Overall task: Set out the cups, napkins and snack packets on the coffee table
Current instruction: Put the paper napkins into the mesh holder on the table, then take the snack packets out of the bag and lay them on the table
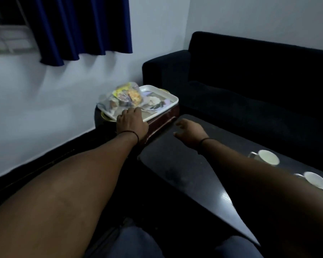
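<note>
A white tray (168,96) sits on a small side table (162,118) beside the wall. Clear snack packets (126,95) are piled at the tray's left end, and what look like napkins lie under them. My left hand (131,121) rests on the tray's near edge, fingers toward the packets; whether it grips anything I cannot see. My right hand (189,130) hovers open over the far end of the dark coffee table (179,174). Two white cups (267,157) (315,180) stand on the coffee table at the right.
A dark sofa (250,86) runs behind the coffee table. A blue curtain (78,28) hangs on the white wall at the left. My knees (175,244) are at the bottom of the view.
</note>
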